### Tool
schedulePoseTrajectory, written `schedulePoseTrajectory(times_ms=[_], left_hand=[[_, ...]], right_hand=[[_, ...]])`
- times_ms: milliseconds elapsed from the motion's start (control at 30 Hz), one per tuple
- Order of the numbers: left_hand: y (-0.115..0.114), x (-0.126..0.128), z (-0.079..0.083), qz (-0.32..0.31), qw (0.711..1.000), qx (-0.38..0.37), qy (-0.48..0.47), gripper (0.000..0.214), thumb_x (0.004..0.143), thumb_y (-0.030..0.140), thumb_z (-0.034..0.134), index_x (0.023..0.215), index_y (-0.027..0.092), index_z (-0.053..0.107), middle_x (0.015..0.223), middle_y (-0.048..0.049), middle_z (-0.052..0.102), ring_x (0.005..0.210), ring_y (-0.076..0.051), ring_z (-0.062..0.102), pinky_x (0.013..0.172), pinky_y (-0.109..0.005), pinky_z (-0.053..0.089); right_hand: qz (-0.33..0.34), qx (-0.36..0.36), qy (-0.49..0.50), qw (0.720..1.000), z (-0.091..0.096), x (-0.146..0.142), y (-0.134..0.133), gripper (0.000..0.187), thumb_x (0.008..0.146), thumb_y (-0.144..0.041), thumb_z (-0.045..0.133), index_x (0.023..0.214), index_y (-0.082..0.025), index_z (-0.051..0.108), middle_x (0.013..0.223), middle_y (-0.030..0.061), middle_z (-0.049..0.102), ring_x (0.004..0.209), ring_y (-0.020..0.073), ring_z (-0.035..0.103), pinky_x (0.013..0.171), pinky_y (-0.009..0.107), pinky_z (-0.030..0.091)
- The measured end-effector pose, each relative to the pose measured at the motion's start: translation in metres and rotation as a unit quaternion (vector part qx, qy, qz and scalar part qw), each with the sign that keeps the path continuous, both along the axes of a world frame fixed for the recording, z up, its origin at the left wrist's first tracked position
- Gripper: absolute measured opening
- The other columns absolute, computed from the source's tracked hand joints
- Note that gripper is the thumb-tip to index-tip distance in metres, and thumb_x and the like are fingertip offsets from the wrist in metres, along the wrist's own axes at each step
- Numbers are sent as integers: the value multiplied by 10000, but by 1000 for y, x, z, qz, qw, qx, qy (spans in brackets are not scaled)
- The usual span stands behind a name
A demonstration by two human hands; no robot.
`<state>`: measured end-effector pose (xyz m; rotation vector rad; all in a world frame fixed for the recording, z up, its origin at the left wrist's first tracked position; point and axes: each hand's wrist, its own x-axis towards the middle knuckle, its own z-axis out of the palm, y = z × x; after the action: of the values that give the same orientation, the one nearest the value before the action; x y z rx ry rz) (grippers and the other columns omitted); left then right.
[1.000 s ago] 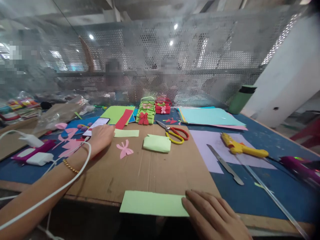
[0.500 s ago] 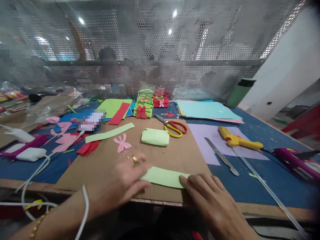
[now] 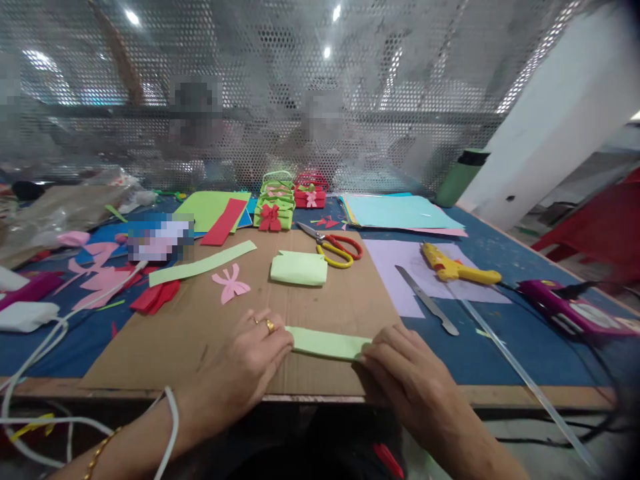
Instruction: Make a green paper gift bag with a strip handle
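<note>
Between my hands a pale green paper strip (image 3: pixel 327 344) lies over the front of a brown cardboard sheet (image 3: pixel 200 353). My left hand (image 3: pixel 255 353) pinches its left end; two rings show on the fingers. At the other end my right hand (image 3: pixel 405 367) has its fingers closed on the strip, thumb tucked beneath. Just beyond sits a folded pale green paper piece (image 3: pixel 299 269). A pink paper bow (image 3: pixel 231 285) and a longer pale green strip (image 3: pixel 203 263) lie to the left. Red-and-yellow-handled scissors (image 3: pixel 333 247) rest behind the folded piece.
On the right are a craft knife (image 3: pixel 427 300), a yellow glue gun (image 3: pixel 457 267) with a clear glue stick, and a purple device (image 3: pixel 570 307). Small green paper bags (image 3: pixel 275 203) and stacked coloured sheets (image 3: pixel 400 212) stand behind. White cables (image 3: pixel 63 327) trail at left.
My left hand has closed onto the strip's left end, and my right fingers have curled around its right end. The strip looks narrower now. The whole view has shifted slightly.
</note>
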<state>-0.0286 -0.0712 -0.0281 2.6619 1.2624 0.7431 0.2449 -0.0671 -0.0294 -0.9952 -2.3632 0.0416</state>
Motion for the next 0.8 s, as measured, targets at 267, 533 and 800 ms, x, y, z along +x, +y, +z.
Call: schedulePoseTrajectory(times_ms=[267,533,800], left_hand=[[22,4,15,46,979,-200,-10,217,1006,245,444,844,193,578,877,-24,603,853,-209,535,779,-349,406],[20,7,14,83,974,-211,-21,121,968,212,497,858,205,548,874,-8,601,869,-215,519,756,-339,372],[20,12,17,84,976,-200,8,122,954,150,506,847,201,533,862,-4,602,839,-210,522,738,-335,358]], right_hand=[[-62,-90,-66,992,4,0,16,225,997,-201,490,798,-215,595,772,18,633,723,176,584,658,289,418],[-88,-136,-75,984,2,0,19,155,968,-190,538,839,-222,618,810,12,682,757,190,625,673,299,434],[-88,-123,-84,985,3,-1,18,137,965,-179,555,844,-222,603,813,4,665,769,186,628,687,295,437]])
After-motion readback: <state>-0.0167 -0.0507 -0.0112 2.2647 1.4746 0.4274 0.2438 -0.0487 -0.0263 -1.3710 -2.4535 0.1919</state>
